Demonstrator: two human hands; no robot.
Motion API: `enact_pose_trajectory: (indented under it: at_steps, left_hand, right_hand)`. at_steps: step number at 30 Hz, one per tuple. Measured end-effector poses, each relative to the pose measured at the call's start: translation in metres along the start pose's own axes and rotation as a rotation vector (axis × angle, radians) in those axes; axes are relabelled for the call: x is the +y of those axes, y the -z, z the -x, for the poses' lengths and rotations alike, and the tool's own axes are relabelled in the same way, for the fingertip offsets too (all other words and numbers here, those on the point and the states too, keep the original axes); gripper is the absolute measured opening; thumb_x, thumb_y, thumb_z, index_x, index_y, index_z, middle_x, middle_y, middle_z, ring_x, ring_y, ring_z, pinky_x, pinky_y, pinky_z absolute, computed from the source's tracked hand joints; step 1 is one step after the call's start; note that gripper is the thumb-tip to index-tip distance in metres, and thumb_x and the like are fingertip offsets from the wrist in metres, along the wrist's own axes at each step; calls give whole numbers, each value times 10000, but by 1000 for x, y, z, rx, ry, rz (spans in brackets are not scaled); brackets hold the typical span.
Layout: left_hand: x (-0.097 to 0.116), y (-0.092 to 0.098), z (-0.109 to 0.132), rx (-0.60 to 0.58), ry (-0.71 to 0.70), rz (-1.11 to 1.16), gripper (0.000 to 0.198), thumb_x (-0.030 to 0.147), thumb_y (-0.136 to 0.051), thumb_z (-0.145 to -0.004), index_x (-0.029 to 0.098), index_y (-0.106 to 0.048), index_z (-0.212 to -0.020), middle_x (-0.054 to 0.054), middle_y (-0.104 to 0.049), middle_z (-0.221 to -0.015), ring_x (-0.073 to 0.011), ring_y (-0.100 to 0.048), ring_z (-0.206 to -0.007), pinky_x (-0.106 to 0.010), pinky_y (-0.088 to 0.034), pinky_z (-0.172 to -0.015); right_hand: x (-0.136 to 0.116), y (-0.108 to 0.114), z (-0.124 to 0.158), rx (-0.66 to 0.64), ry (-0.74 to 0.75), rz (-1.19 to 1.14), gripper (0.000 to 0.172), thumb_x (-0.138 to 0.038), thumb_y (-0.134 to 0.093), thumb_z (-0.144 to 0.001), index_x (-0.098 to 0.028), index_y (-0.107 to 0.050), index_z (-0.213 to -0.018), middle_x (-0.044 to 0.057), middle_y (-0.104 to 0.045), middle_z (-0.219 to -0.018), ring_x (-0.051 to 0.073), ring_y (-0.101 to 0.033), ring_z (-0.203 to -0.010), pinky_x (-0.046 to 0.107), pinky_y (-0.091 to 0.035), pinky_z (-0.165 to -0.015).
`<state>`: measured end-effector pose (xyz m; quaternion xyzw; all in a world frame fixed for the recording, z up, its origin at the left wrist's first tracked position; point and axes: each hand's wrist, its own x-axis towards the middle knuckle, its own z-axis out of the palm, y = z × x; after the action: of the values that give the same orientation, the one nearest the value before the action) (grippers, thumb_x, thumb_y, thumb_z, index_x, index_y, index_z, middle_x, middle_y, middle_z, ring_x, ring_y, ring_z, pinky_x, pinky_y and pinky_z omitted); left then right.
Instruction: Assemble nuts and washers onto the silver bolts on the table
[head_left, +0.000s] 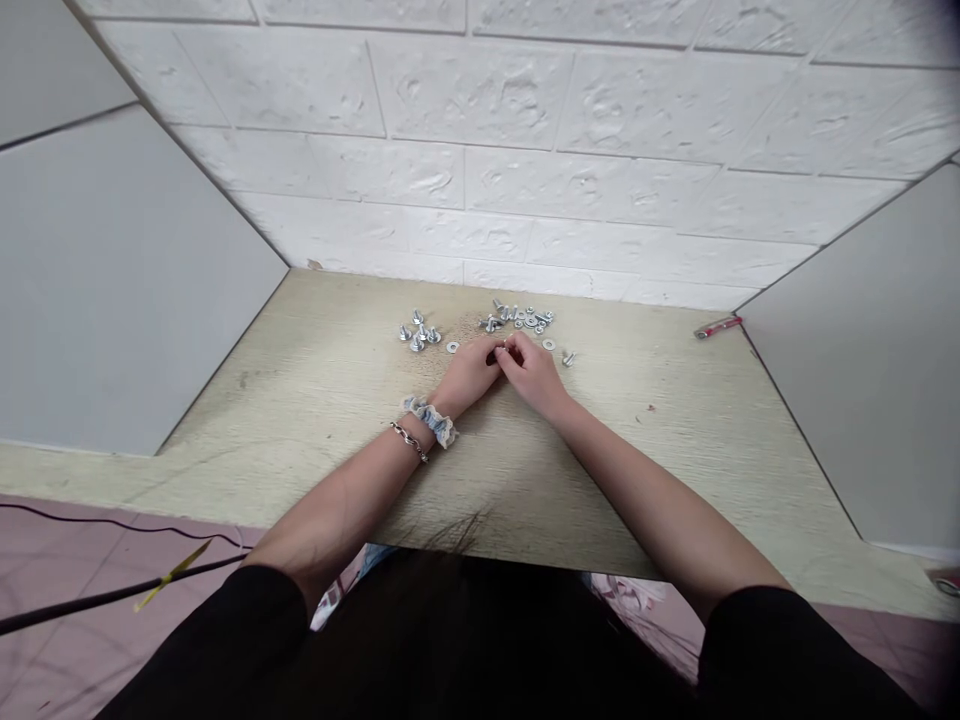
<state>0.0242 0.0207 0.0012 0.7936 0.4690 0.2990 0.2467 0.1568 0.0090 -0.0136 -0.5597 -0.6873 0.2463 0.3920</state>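
My left hand (471, 372) and my right hand (534, 370) meet over the middle of the wooden table (330, 370). Fingers of both are pinched together at one spot, and what they hold there is too small and covered to make out. Left of them stands a cluster of bolts with washers (418, 342). A flat washer (452, 347) lies beside my left hand, another washer (549, 345) just past my right. Behind the fingers is a loose pile of bolts, nuts and washers (529, 320). One single bolt (568, 359) rests right of my right hand.
A white brick-pattern wall (510, 190) closes off the back of the table. Grey panels flank it, the left panel (135, 270) and the right panel (870, 370). A red-handled tool (718, 327) lies by the right panel. Small dark crumbs (650, 408) dot the surface.
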Motion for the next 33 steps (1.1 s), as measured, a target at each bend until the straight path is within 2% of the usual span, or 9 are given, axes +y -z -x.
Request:
enact_pose_trajectory:
  at_steps: [4,8,13,16,23,33]
  left_hand:
    - [2,1,1,13,25,42,274,131,-489,-797,165,-685,-984,-52,-705,-991,-190,-629,-913,-320,-485,-859]
    - [3,1,1,26,60,56,267,134,-493,-798,173,-688,-977,-47,-703,-1003,-191,-627,-929,-319,-485,-866]
    - [2,0,0,7,57,74,288,138,-500,-797,192,-680,-1015,-29,-706,-992,-190,-631,-922,-311,-492,-833]
    - [1,0,0,10,79,65,277,145,-506,-799,201,-688,-1000,-21,-710,-984,-188,-634,-910,-305,-493,-836]
    - [-3,-1,-2,44,72,52,296,166,-526,-800,196,-681,-1051,-30,-704,-1033,-187,-626,-951,-307,-482,-882]
    - [-4,-1,-2,20,24,33,267,168,-503,-795,190,-692,-982,-32,-708,-980,-179,-629,-900,-301,-475,-870]
  right_hand:
    - [-2,0,2,27,-24,-29,172,-391,-481,-804,-223,-445,-812,-24,-515,-672,151,-482,-632,284,-368,-628]
    - [-3,0,3,62,2,-60,206,-285,-484,-769,-224,-461,-965,-39,-480,-661,144,-470,-607,278,-385,-625]
    - [1,-2,2,66,63,-39,162,-199,-455,-734,-216,-501,-888,-9,-520,-723,148,-494,-652,286,-401,-645]
    - [3,-3,1,79,50,-58,159,-213,-458,-747,-211,-517,-894,9,-559,-779,152,-514,-669,297,-419,-661]
    - [4,-4,0,76,28,-67,128,-283,-471,-787,-209,-526,-876,8,-563,-755,150,-505,-645,302,-420,-657]
    - [-1,-2,0,59,33,1,116,-315,-441,-808,-221,-407,-750,-1,-508,-711,162,-474,-683,296,-375,-660]
